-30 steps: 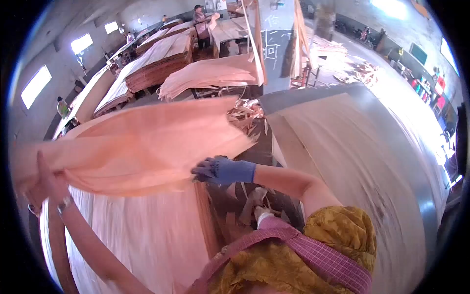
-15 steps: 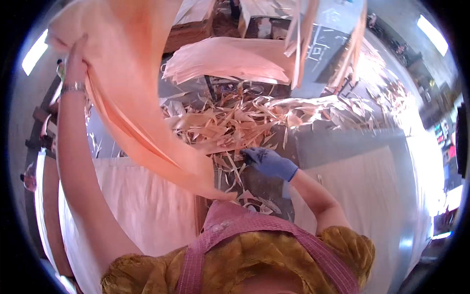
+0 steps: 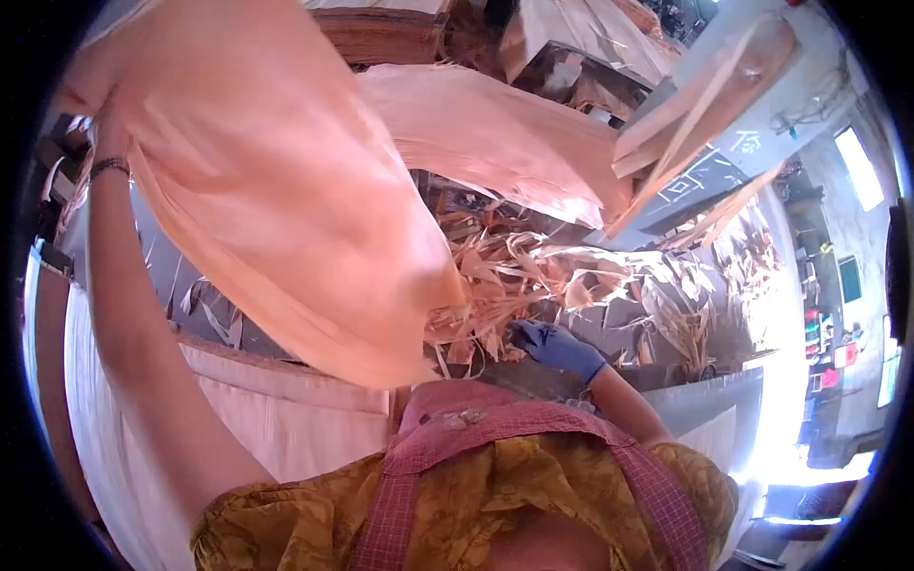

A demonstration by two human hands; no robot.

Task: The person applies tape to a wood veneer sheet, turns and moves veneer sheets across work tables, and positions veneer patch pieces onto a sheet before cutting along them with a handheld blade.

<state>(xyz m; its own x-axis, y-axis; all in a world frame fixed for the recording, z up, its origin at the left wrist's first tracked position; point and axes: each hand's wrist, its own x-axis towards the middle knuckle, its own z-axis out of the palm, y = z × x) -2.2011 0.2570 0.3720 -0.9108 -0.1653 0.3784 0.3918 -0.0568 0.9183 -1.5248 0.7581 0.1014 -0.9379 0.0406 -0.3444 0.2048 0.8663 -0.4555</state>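
Note:
My bare left hand [image 3: 107,131] is raised at the upper left, closed on the edge of thin, pale orange wood veneer sheets [image 3: 276,190]. The veneer hangs in a broad curve down to my apron, and its lower edge shows more than one layer. Part of my left fingers is hidden by it. My right hand [image 3: 564,352], in a blue glove with dark fingertips, is low over the bench beside a heap of veneer scraps [image 3: 571,276]. Its fingers are curled together; what they hold, if anything, is too small to make out.
A stack of veneer [image 3: 505,133] lies beyond the scraps. Long veneer strips [image 3: 709,105] stick out at the upper right, near a grey panel with chalk marks [image 3: 700,181]. Pale sheets [image 3: 286,409] lie close to my body at the left.
My view has turned, so the bench looks tilted. The veneer in my left hand has spread wider and swung across the scraps. My gloved right hand remains low by the scrap heap.

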